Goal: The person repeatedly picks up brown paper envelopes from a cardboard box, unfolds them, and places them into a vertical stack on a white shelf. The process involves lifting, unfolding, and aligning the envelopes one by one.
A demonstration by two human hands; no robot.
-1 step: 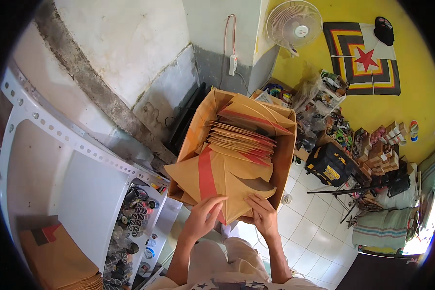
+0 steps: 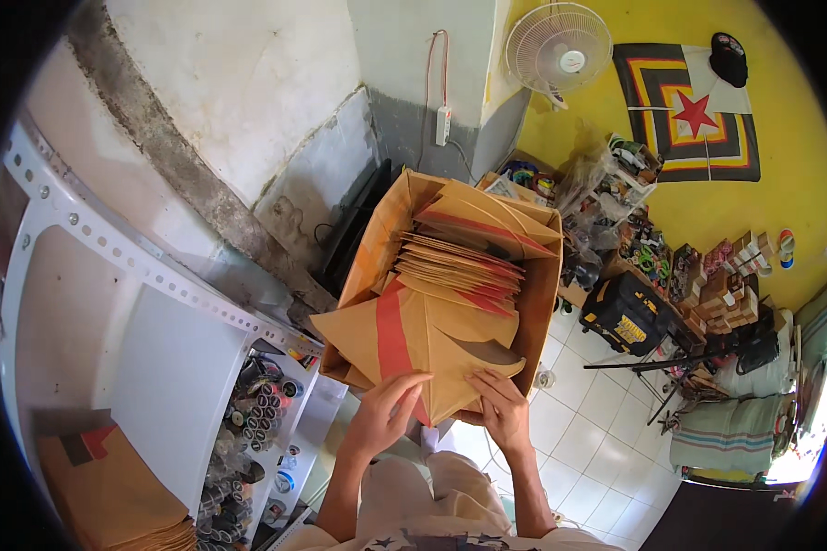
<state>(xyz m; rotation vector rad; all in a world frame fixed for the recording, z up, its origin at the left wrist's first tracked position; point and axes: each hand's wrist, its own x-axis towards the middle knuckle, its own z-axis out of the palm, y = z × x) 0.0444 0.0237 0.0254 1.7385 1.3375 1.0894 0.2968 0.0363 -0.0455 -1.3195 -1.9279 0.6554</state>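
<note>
Resting your left hand (image 2: 381,418) and right hand (image 2: 504,411) on the near part of a red-striped brown paper piece (image 2: 446,344), you are spacing the hands apart at lower centre of the frame. Your visible fingertips are touching the paper; whether the thumbs are pinching from beneath cannot be told. The piece is lying across the near half of an open cardboard box (image 2: 377,243) at centre, while a row of folded pieces (image 2: 455,266) is standing behind it.
</note>
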